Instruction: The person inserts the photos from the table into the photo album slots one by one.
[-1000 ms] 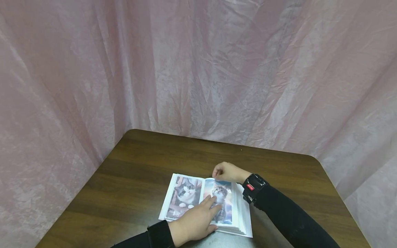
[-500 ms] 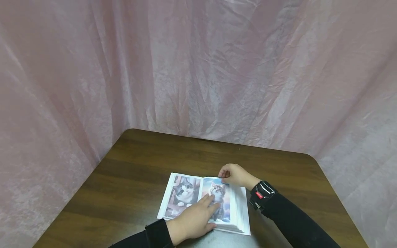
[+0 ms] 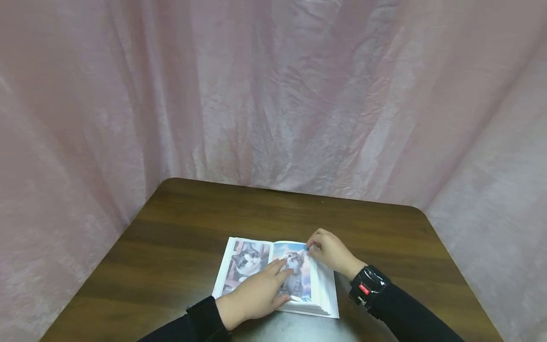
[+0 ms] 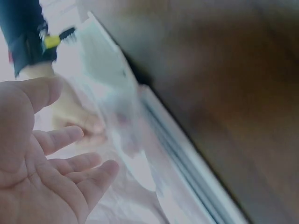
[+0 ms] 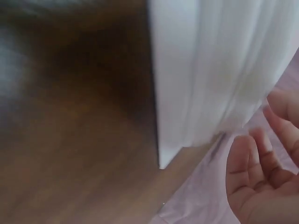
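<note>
A white photo album (image 3: 332, 297) lies open on the table. Its left page shows a photo of a grey-and-white cat (image 3: 247, 259), its right page a kitten photo (image 3: 295, 262) with pastel sky. My left hand (image 3: 258, 290) rests across the album, fingers spread over the lower part of both photos. At the upper right corner of the kitten photo, my right hand (image 3: 332, 249) pinches the page edge between thumb and curled fingers. The right wrist view shows the stacked white pages (image 5: 210, 79) beside the right hand (image 5: 264, 179). In the left wrist view, the pages (image 4: 135, 135) are blurred.
The brown wooden table (image 3: 179, 223) has rounded far corners. A pink velvet curtain (image 3: 273, 95) hangs behind it and at both sides. A black band with a red tag (image 3: 369, 285) is on my right wrist.
My right hand has moved rightward along the top of the right page to its outer corner. My left hand stays on the album. The whole view has shifted slightly.
</note>
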`<state>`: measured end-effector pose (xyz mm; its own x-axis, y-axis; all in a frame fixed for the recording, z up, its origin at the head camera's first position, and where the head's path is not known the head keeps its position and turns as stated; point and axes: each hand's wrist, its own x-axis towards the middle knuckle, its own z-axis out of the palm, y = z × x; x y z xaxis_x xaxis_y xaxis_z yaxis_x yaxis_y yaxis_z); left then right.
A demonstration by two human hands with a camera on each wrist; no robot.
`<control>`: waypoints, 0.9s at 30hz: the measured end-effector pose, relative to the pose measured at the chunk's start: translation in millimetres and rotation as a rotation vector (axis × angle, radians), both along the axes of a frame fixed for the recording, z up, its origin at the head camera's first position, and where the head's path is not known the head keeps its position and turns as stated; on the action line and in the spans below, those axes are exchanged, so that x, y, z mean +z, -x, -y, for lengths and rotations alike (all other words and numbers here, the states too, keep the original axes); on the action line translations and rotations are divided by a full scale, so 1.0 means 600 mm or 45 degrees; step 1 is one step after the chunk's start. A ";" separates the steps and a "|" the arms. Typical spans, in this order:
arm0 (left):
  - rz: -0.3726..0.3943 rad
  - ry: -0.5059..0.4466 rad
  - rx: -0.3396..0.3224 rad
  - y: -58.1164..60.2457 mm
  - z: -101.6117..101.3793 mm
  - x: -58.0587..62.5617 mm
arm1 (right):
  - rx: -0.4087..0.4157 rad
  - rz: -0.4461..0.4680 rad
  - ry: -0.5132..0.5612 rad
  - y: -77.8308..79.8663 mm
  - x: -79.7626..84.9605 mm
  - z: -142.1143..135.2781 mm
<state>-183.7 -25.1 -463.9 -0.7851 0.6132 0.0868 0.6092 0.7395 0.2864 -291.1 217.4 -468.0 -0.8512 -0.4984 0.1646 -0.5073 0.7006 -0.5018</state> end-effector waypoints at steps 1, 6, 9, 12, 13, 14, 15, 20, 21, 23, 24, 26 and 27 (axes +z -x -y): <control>0.008 -0.012 0.013 0.002 0.008 0.002 | -0.010 0.001 0.002 -0.005 -0.002 0.001; 0.042 -0.077 0.097 0.015 0.059 0.004 | -0.081 0.039 0.006 -0.027 -0.014 0.005; 0.054 -0.160 0.149 0.025 0.091 0.002 | -0.116 0.066 0.025 -0.033 -0.019 0.003; 0.039 -0.240 0.275 0.035 0.117 0.001 | -0.152 0.099 0.050 -0.033 -0.019 0.002; 0.039 -0.256 0.347 0.038 0.125 0.001 | -0.165 0.110 0.050 -0.033 -0.018 0.002; 0.038 -0.261 0.423 0.041 0.131 0.000 | -0.179 0.115 0.047 -0.033 -0.017 0.001; 0.036 -0.264 0.498 0.043 0.138 0.000 | -0.201 0.127 0.038 -0.033 -0.016 0.002; 0.098 -0.247 0.760 0.050 0.164 -0.003 | -0.253 0.135 0.009 -0.033 -0.015 0.000; 0.120 -0.249 0.782 0.052 0.170 -0.004 | -0.258 0.136 0.005 -0.031 -0.016 0.001; 0.149 -0.250 0.800 0.055 0.179 -0.007 | -0.262 0.132 -0.001 -0.029 -0.016 0.001; 0.169 -0.259 0.807 0.056 0.183 -0.008 | -0.265 0.128 -0.004 -0.028 -0.016 0.001; 0.211 -0.276 0.814 0.058 0.191 -0.012 | -0.269 0.121 -0.006 -0.026 -0.015 0.001; 0.232 -0.290 0.816 0.059 0.194 -0.014 | -0.276 0.129 -0.005 -0.026 -0.016 0.002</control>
<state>-219.1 -141.6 -472.4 -0.9999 0.0068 -0.0092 0.0008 0.8463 0.5327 -275.4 216.2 -477.4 -0.9503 -0.3028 0.0717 -0.2923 0.7897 -0.5393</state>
